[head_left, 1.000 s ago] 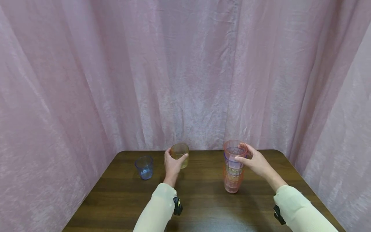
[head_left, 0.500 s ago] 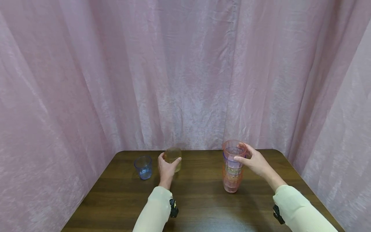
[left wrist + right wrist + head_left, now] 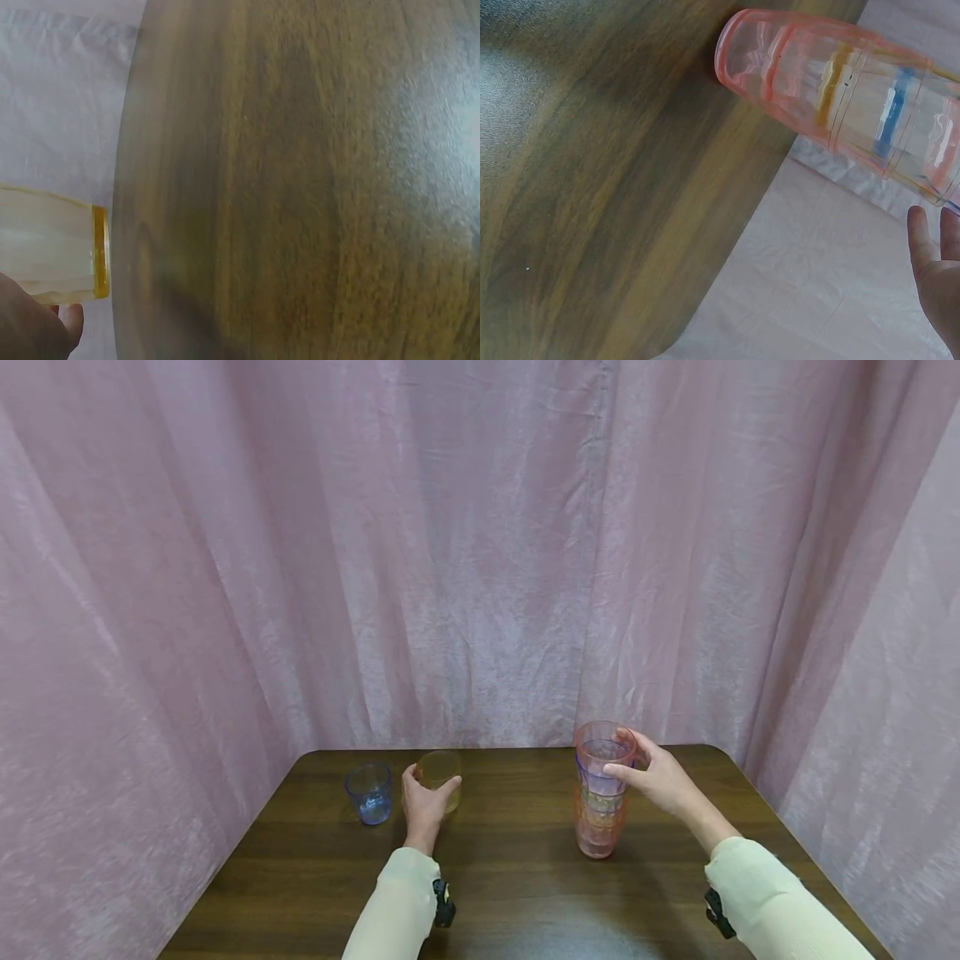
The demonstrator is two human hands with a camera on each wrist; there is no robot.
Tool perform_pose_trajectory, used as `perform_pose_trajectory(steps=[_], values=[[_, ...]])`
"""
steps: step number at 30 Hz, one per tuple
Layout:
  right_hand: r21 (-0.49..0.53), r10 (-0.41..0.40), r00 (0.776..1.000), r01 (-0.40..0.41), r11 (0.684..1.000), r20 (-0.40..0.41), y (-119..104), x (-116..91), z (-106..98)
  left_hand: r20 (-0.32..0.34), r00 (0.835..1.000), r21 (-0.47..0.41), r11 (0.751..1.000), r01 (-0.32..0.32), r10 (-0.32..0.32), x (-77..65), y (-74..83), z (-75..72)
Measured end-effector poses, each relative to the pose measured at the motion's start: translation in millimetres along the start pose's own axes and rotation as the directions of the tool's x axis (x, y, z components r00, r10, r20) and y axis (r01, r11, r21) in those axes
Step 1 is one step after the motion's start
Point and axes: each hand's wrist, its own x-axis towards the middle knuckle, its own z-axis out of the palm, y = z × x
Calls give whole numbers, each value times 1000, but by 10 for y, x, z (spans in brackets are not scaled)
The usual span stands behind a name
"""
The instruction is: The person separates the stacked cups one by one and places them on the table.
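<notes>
My left hand (image 3: 425,802) grips a clear yellow cup (image 3: 442,768) from its near left side, thumb on the right. In the left wrist view, the yellow cup (image 3: 52,244) shows its thick base, with part of the hand (image 3: 34,322) below; whether that base touches the table I cannot tell. A tall upright stack of clear cups (image 3: 597,827) in pink, yellow and blue stands on the right. Near its top, my right hand (image 3: 660,781) holds the upper pink cup. Fingers (image 3: 922,240) and the stack (image 3: 855,97) appear in the right wrist view; the stack's rim is out of frame.
A clear blue cup (image 3: 371,795) stands upright just left of my left hand. Everything is on a dark brown wooden table (image 3: 517,877). Behind its far edge hangs a pink curtain (image 3: 480,568).
My left hand has carried the yellow cup left and down, closer to the blue cup. The right hand and the stack have stayed in place.
</notes>
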Motion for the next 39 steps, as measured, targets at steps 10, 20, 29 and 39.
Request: perform_pose_trajectory(steps=[10, 20, 29, 39], values=[[7, 2, 1000, -2, 1000, 0, 0, 0, 0, 46, 997, 77, 995, 55, -59, 10, -110, -50], [1, 2, 1000, -2, 1000, -1, -3, 0, -2, 54, 997, 103, 994, 43, -49, -4, -145, -63], [6, 11, 1000, -11, 1000, 2, -4, -5, -8, 69, 995, 108, 992, 65, -73, 11, -158, -46], [14, 3, 1000, -3, 1000, 6, -6, -12, -4, 103, 993, 92, 995, 42, -51, 22, -54, -67]])
